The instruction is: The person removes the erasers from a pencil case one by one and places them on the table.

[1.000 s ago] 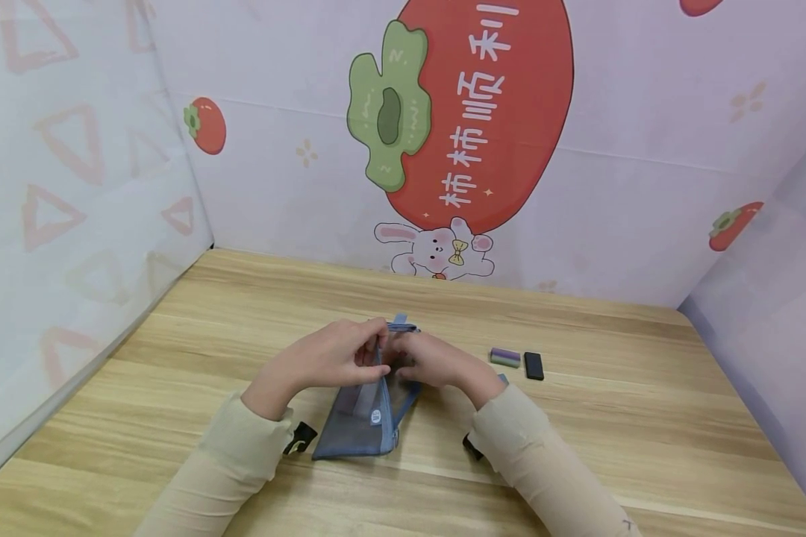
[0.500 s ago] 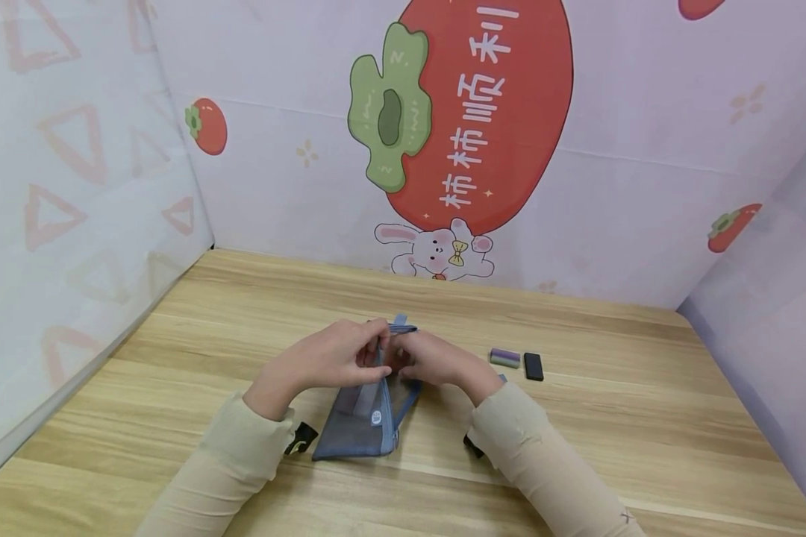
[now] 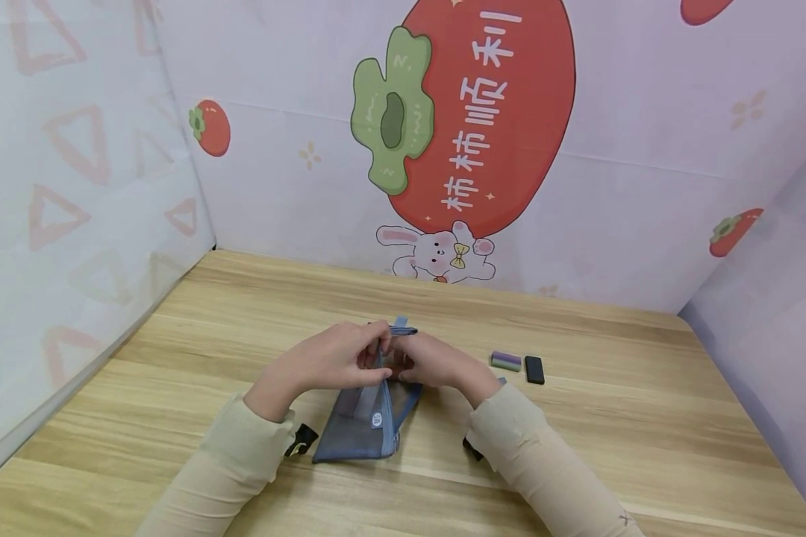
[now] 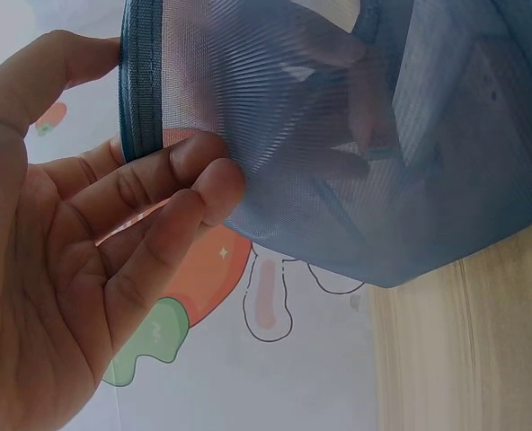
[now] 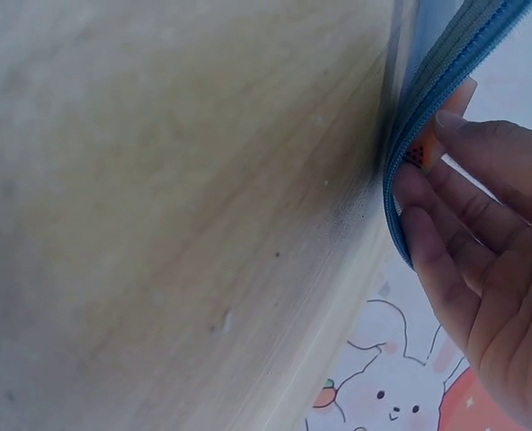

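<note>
A blue mesh zip pouch (image 3: 356, 436) stands partly raised on the table, its mouth spread between both hands. My left hand (image 3: 329, 358) pinches the zipper edge (image 4: 143, 90) of the near-left side between thumb and fingers. My right hand (image 3: 436, 362) reaches into the mouth from the right. Between its thumb and fingers, a small orange item (image 5: 428, 148) with black marks shows in the right wrist view, partly hidden by the zipper. Through the mesh in the left wrist view, a pale block-like thing (image 4: 437, 81) lies inside the pouch.
Right of the pouch lie a purple-and-green striped block (image 3: 507, 362) and a black rectangular block (image 3: 534, 370). A black piece (image 3: 302, 440) sits by the left sleeve, and another dark thing (image 3: 472, 449) is partly covered by the right sleeve. A printed backdrop (image 3: 275, 194) rises behind the table.
The right hand's fingers have shifted slightly inside the pouch mouth, and a reddish-orange patch now shows beside them. The left hand keeps its pinch on the edge.
</note>
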`<state>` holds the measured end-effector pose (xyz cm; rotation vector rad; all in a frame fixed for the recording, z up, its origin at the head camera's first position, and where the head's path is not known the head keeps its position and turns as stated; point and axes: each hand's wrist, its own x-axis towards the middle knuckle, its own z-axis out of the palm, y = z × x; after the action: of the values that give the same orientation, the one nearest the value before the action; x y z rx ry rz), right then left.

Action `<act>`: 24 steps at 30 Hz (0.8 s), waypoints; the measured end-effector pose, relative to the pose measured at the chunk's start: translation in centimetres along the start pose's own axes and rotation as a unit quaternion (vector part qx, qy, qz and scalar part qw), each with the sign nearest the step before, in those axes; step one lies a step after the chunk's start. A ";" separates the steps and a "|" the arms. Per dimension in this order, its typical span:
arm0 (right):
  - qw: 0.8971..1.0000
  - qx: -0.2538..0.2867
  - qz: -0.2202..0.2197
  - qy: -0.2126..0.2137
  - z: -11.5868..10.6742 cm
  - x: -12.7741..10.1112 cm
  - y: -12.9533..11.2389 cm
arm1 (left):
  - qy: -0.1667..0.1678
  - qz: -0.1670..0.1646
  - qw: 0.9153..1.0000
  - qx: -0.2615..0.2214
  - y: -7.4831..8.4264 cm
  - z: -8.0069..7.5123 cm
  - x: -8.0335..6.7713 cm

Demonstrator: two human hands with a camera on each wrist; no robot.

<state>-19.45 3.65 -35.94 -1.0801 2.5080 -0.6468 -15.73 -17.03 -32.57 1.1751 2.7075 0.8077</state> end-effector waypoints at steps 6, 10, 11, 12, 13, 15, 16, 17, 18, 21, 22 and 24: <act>1.000 0.004 0.006 -0.016 0.1 0.1 0.1 | -0.002 0.000 1.000 -0.008 0.1 -0.1 0.0; 1.000 0.007 0.006 -0.020 0.1 0.1 0.1 | -0.005 -0.004 1.000 -0.015 0.2 -0.2 0.0; 1.000 0.007 0.004 -0.019 0.1 0.1 0.1 | -0.006 -0.005 1.000 -0.016 0.2 -0.2 0.0; 1.000 0.007 0.001 -0.019 0.2 0.1 0.1 | -0.006 -0.006 1.000 -0.016 0.2 -0.2 0.0; 1.000 0.007 -0.001 -0.018 0.2 0.0 0.1 | -0.007 -0.006 1.000 -0.017 0.2 -0.2 0.0; 1.000 0.009 -0.010 -0.016 0.2 0.0 0.1 | -0.007 -0.005 1.000 -0.016 0.2 -0.2 0.0; 1.000 0.009 -0.013 -0.015 0.2 0.0 0.2 | -0.007 -0.005 1.000 -0.015 0.2 -0.2 0.0; 1.000 0.009 -0.015 -0.015 0.2 0.0 0.2 | -0.007 -0.005 1.000 -0.015 0.2 -0.2 0.0; 1.000 0.011 -0.016 -0.014 0.2 0.0 0.1 | -0.006 -0.004 1.000 -0.015 0.2 -0.2 0.0; 1.000 0.014 -0.017 -0.012 0.1 -0.2 0.1 | -0.006 -0.004 1.000 -0.016 0.2 -0.2 0.0; 1.000 0.014 -0.019 -0.010 0.1 -0.2 0.1 | -0.005 -0.004 1.000 -0.016 0.2 -0.2 0.0; 1.000 0.013 -0.022 -0.008 0.2 -0.3 0.0 | -0.007 -0.004 1.000 -0.016 0.2 -0.1 0.0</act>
<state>-19.19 3.84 -36.03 -1.1301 2.4611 -0.6798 -15.67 -16.99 -32.36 1.1587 2.6769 0.8357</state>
